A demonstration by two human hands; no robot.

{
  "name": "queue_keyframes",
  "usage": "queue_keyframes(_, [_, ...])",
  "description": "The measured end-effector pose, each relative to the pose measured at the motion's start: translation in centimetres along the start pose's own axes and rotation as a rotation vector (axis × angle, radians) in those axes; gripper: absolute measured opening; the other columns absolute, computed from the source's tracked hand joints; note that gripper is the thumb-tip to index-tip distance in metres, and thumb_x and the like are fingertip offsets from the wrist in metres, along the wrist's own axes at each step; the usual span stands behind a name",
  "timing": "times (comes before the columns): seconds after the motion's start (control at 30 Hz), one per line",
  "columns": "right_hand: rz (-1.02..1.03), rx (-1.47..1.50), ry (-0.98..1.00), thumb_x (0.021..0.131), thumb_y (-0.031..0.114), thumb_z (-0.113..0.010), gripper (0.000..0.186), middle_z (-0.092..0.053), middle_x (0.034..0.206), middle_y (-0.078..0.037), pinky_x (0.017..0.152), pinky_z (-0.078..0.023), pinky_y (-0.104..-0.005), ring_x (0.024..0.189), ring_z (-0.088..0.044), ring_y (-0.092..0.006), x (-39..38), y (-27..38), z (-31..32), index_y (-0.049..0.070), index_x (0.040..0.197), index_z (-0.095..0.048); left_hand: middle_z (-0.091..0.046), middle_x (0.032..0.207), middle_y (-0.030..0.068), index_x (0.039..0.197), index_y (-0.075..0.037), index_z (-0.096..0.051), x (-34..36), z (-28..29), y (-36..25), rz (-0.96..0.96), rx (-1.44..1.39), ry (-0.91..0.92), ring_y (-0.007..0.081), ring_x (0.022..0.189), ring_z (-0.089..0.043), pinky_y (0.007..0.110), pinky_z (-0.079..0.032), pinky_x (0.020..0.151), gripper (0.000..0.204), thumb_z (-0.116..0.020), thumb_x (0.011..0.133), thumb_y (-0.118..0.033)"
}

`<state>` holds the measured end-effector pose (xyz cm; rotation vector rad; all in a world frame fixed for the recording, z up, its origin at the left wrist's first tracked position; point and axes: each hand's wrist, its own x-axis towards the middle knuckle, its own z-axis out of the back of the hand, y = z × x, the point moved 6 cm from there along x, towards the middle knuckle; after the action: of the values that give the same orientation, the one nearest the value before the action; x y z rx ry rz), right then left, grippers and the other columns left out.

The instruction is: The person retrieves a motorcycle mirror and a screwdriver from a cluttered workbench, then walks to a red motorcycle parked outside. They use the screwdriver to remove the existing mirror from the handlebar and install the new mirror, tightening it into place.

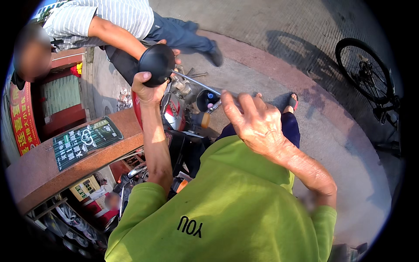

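Observation:
My left hand [146, 90] grips the lower edge of a round black mirror [156, 64], held up above a red motorcycle [174, 117]. A thin chrome rod [196, 81] runs from the mirror down to the right. My right hand [253, 123] closes its fingers around the lower end of that rod, beside a black cup-shaped part [205, 99] on the handlebar. Another person's hand [175, 53] touches the far side of the mirror. What the rod's lower end meets is hidden under my fingers.
The other person, in a striped shirt [109, 17] and jeans, bends in from the top left. A brown stone ledge [39, 170] stands at the left. A bicycle [366, 70] is parked at the right on the paved ground. A sandalled foot [291, 103] rests beyond my right hand.

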<state>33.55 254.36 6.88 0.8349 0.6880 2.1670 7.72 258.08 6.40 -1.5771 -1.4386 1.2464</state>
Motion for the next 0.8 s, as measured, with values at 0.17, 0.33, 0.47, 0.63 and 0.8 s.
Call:
queue_keyframes(0.17, [-0.449, 0.733, 0.173, 0.084, 0.020, -0.065, 0.034, -0.063, 0.071, -0.013, 0.055, -0.048, -0.0374, 0.062, -0.062, -0.0191, 0.0, -3.1, -1.7, 0.001, 0.110, -0.056, -0.053, 0.116, 0.0291, 0.135, 0.007, -0.035, 0.0, 0.0, 0.2, 0.008, 0.001, -0.019, 0.0343, 0.096, -0.060, 0.034, -0.052, 0.075, 0.091, -0.059, 0.054, -0.026])
queue_keyframes(0.33, [-1.047, 1.366, 0.479, 0.088, 0.026, -0.064, 0.034, -0.052, 0.062, 0.001, 0.042, -0.033, -0.0235, 0.048, -0.043, -0.0050, -1.2, -3.7, -3.5, -0.002, 0.107, -0.058, -0.054, 0.116, 0.0287, 0.134, 0.007, -0.035, 0.0, 0.5, 0.3, 0.006, 0.030, -0.017, 0.0340, 0.095, -0.060, 0.034, -0.052, 0.074, 0.091, -0.060, 0.054, -0.027])
queue_keyframes(0.47, [-1.017, 1.305, 0.479, 0.087, 0.027, -0.066, 0.036, -0.056, 0.065, -0.001, 0.041, -0.034, -0.0228, 0.048, -0.044, -0.0035, -1.4, -3.2, -3.4, -0.001, 0.107, -0.057, -0.054, 0.115, 0.0283, 0.134, 0.007, -0.036, 0.0, 0.0, 0.1, -0.009, 0.018, -0.029, 0.0339, 0.094, -0.061, 0.034, -0.053, 0.071, 0.091, -0.060, 0.054, -0.028])
queue_keyframes(0.63, [0.051, -0.176, -0.034, 0.075, 0.012, -0.061, 0.037, -0.048, 0.077, -0.005, 0.048, -0.049, -0.0299, 0.057, -0.054, -0.0160, -0.5, -0.4, -0.1, 0.002, 0.110, -0.055, -0.055, 0.114, 0.0289, 0.134, 0.007, -0.036, 0.0, 0.2, 0.0, -0.026, 0.016, -0.016, 0.0344, 0.093, -0.061, 0.034, -0.053, 0.072, 0.090, -0.060, 0.055, -0.029])
queue_keyframes(0.8, [-0.065, -0.053, 0.056, 0.081, 0.014, -0.066, 0.033, -0.054, 0.075, -0.007, 0.047, -0.048, -0.0333, 0.060, -0.059, -0.0197, -0.8, -0.4, -1.0, 0.004, 0.110, -0.055, -0.055, 0.113, 0.0292, 0.133, 0.008, -0.037, 0.0, 0.4, 0.1, -0.010, 0.009, -0.024, 0.0331, 0.091, -0.061, 0.032, -0.053, 0.072, 0.090, -0.060, 0.055, -0.030])
